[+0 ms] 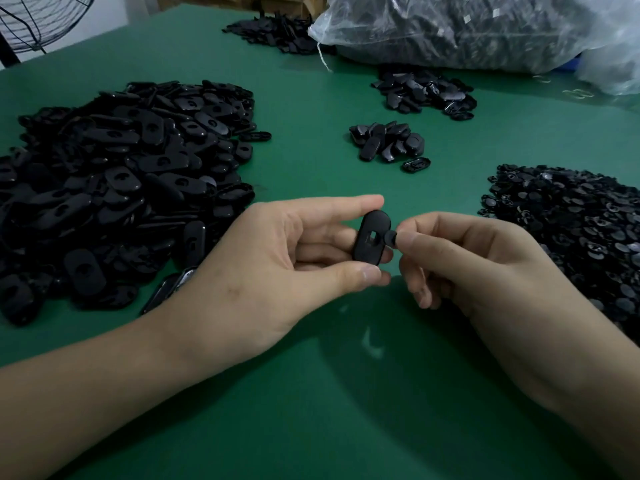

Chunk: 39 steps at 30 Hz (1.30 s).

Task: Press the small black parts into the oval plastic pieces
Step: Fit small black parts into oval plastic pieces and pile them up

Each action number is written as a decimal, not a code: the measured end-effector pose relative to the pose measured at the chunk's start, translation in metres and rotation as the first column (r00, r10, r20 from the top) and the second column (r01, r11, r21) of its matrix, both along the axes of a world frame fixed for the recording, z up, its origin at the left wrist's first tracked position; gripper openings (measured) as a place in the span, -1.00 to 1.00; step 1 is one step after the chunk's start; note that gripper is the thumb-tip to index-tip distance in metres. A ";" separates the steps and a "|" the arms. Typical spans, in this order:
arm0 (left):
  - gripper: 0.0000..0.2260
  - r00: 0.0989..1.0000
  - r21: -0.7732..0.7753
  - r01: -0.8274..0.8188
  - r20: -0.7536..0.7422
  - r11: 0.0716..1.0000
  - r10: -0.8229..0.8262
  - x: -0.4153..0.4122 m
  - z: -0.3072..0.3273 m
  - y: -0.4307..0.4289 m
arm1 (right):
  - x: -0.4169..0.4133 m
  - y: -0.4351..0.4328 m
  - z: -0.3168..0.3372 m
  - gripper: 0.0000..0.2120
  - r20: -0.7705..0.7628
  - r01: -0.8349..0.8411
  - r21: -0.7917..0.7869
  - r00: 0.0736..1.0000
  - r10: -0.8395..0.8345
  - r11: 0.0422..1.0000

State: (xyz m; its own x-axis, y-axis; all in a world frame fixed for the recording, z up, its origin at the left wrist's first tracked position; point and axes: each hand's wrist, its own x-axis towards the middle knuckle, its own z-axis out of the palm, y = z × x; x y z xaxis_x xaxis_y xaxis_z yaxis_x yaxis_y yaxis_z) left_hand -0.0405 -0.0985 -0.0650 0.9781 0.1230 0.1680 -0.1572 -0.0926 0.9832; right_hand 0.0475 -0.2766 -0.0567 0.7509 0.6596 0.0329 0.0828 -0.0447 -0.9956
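My left hand (pixel 291 251) holds a black oval plastic piece (pixel 369 237) upright between forefinger and thumb, above the green table. The piece has a square hole in its middle. My right hand (pixel 485 265) pinches a small black part (pixel 390 238) at its fingertips, touching the oval piece's right edge beside the hole. A big heap of oval pieces (pixel 114 181) lies at the left. A heap of small black parts (pixel 581 230) lies at the right.
The green table (pixel 311 393) carries more small piles of black pieces at centre back (pixel 388 143), further back right (pixel 426 91) and far back (pixel 273 29). A clear plastic bag full of parts (pixel 467 29) lies at the back right. A wire fan guard (pixel 38 19) stands at top left.
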 end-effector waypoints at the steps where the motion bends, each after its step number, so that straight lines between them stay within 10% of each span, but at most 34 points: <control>1: -0.49 1.000 0.017 -0.009 0.006 1.000 0.009 0.000 0.000 0.001 | 0.000 0.000 0.000 -0.85 0.028 0.001 -0.006 1.000 -0.001 1.000; 20: -0.53 0.989 0.290 -0.142 0.081 0.947 0.123 -0.007 0.003 -0.001 | -0.006 -0.004 0.001 -0.89 0.559 0.147 -0.140 0.828 -0.045 0.979; 39: -0.76 0.987 -0.010 -0.152 -0.047 0.988 0.151 0.000 -0.002 -0.004 | -0.021 0.002 0.008 -0.89 0.848 0.450 -0.170 0.521 -0.102 0.877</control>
